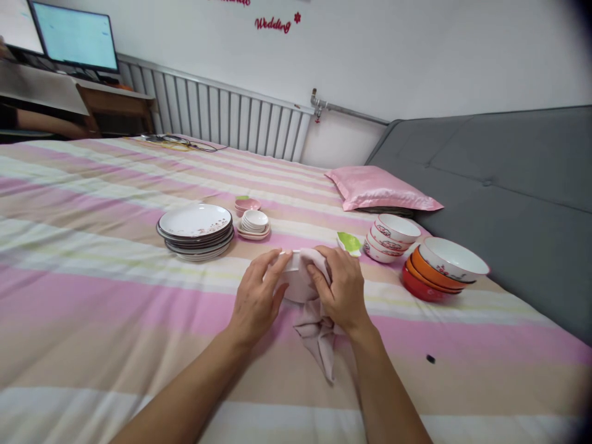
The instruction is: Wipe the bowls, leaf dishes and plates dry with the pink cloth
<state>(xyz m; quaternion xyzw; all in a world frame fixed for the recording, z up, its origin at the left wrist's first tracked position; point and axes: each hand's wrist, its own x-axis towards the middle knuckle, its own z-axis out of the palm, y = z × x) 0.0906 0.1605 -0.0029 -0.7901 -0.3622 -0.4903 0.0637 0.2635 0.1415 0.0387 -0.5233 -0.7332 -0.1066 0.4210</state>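
Observation:
Over the middle of the bed, my left hand (259, 296) grips a white bowl (296, 287) by its left side, thumb and fingers around the rim. My right hand (340, 287) is closed on a pale pink cloth (319, 330), which is folded over the bowl's right rim and hangs below it. Much of the bowl is hidden by the hands and cloth. A green leaf-shaped dish (349, 242) lies just beyond my right hand. Past my left hand are small white dishes (254, 219) stacked on a larger dish, with pink dishes (247, 205) behind.
A plate stack (197, 222) stands at left. At right are stacked white bowls (392, 237) and a stack of larger orange and red bowls (435, 274). A small black object (430, 359) lies nearer. Farther back are a pink pillow (382, 188), cables (180, 143) and a seated person's leg (50, 123).

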